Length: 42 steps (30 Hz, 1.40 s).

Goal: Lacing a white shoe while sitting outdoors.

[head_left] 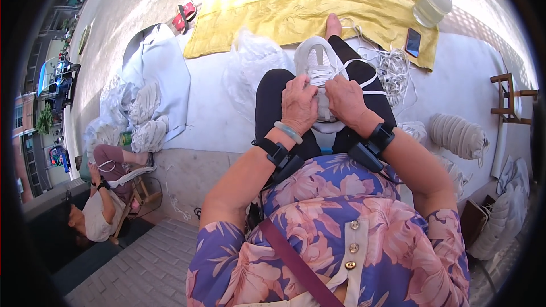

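A white and pale grey sneaker (pixel 316 59) rests between my knees, its toe pointing away from me. White shoelace (pixel 320 74) crosses its front, and a loose length loops out to the right over my dark trouser leg. My left hand (pixel 300 103), with a bangle at the wrist, is closed with fingertips pinched at the lacing on the left side. Opposite it, my right hand (pixel 346 102) pinches the lace on the right side. Both hands hide much of the shoe's upper eyelets and tongue.
A heap of white laces (pixel 392 74) lies right of my leg, near a phone (pixel 413 42) and a clear jug (pixel 434 5) on yellow cloth (pixel 256 11). Stacked shoes (pixel 458 136) and a wooden stool (pixel 509 99) stand right. At left, another person (pixel 105 210) sits near bagged shoes (pixel 149 102).
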{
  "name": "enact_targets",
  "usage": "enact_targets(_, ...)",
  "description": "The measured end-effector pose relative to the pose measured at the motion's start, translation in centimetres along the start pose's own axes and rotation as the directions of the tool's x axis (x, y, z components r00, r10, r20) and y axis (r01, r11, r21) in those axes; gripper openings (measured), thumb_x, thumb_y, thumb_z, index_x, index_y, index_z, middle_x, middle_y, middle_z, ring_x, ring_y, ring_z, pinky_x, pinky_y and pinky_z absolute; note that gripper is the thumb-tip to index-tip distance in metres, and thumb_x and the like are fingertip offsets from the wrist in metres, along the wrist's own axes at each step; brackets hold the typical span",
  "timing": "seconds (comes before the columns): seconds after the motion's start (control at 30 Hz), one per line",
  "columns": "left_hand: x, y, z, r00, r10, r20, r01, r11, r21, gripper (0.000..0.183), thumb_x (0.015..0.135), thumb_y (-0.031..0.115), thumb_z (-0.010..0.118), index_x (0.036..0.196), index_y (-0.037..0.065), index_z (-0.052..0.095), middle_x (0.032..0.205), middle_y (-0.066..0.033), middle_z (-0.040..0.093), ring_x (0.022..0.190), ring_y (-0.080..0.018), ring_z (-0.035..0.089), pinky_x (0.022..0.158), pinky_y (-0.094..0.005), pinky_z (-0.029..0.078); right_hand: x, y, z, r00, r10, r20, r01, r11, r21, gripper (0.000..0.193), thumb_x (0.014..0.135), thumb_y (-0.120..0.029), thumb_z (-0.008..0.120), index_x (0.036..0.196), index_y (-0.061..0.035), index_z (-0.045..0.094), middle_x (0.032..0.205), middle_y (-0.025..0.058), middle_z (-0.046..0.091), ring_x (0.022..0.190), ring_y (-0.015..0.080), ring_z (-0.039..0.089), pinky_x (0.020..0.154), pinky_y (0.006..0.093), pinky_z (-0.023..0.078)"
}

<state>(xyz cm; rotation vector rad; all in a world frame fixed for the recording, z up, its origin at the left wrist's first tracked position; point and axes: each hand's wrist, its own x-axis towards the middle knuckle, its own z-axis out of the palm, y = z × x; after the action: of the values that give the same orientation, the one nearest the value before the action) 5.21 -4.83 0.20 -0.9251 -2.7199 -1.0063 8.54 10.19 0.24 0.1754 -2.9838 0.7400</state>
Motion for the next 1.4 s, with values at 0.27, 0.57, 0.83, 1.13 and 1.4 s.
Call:
enact_targets(0.27, -0.2, -0.3, 0.3, 1.0, 0.006, 0.006, -0.005, 0.997, -0.073, 0.017, 0.065, 0.003, 0.063, 0.082, 0.004, 0.061, 0.104, -0.0144, 0.053, 0.092, -0.0326, 0.051, 0.08, -0.0382, 0.042, 0.0, 0.4, 0.1, 0.997, 0.072, 0.038, -0.076, 0.989, 0.124, 0.006, 0.073, -0.011, 0.056, 0.074, -0.0057, 0.059, 0.079, 0.0141, 0.057, 0.068, 0.0329, 0.058, 0.061, 0.0427, 0.043)
enact_targets(0.57, 0.1, 0.1, 0.7, 0.999, 0.05, 0.011, -0.05, 0.999, 0.017, 0.015, 0.066, 0.005, 0.063, 0.081, 0.004, 0.064, 0.113, -0.0181, 0.052, 0.099, -0.035, 0.051, 0.083, -0.0399, 0.041, 0.6, 0.3, 0.7, 0.991, 0.034, 0.131, -0.036, 0.999, 0.007, 0.01, 0.071, -0.013, 0.057, 0.078, -0.0073, 0.063, 0.082, 0.0127, 0.059, 0.072, 0.0291, 0.06, 0.063, 0.0424, 0.043)
enact_targets(0.83, 0.6, -0.2, 2.0, 0.998, 0.049, 0.025, -0.05, 0.998, 0.029, 0.012, 0.068, 0.003, 0.061, 0.078, -0.001, 0.055, 0.12, -0.0235, 0.046, 0.107, -0.0395, 0.045, 0.088, -0.0438, 0.037, 1.1, 0.7, -0.4, 0.972, 0.047, 0.232, -0.037, 0.998, -0.048, 0.014, 0.07, -0.015, 0.058, 0.08, -0.0072, 0.064, 0.081, 0.0129, 0.061, 0.076, 0.0298, 0.061, 0.065, 0.0423, 0.044)
enact_targets(1.13, 1.1, 0.3, 0.5, 0.996, 0.03, 0.085, -0.028, 0.999, -0.024, 0.011, 0.069, 0.002, 0.058, 0.076, -0.001, 0.05, 0.121, -0.0252, 0.043, 0.11, -0.0413, 0.042, 0.092, -0.0438, 0.035, 0.4, 3.3, -4.4, 0.988, -0.123, 0.097, 0.112, 0.988, 0.11, 0.021, 0.067, -0.01, 0.056, 0.088, -0.0102, 0.06, 0.08, 0.0081, 0.06, 0.078, 0.0254, 0.058, 0.066, 0.0388, 0.039)
enact_targets(1.4, -2.0, -7.5, -9.0, 0.992, -0.121, 0.027, 0.111, 0.963, 0.244, 0.01, 0.072, 0.0, 0.056, 0.073, -0.003, 0.046, 0.122, -0.0285, 0.04, 0.109, -0.0404, 0.042, 0.094, -0.0429, 0.034, -0.5, 7.7, -5.4, 0.884, -0.034, -0.466, 0.028, 0.999, -0.02, 0.011, 0.074, -0.01, 0.061, 0.084, -0.0094, 0.055, 0.072, 0.0061, 0.053, 0.069, 0.025, 0.053, 0.067, 0.0351, 0.039)
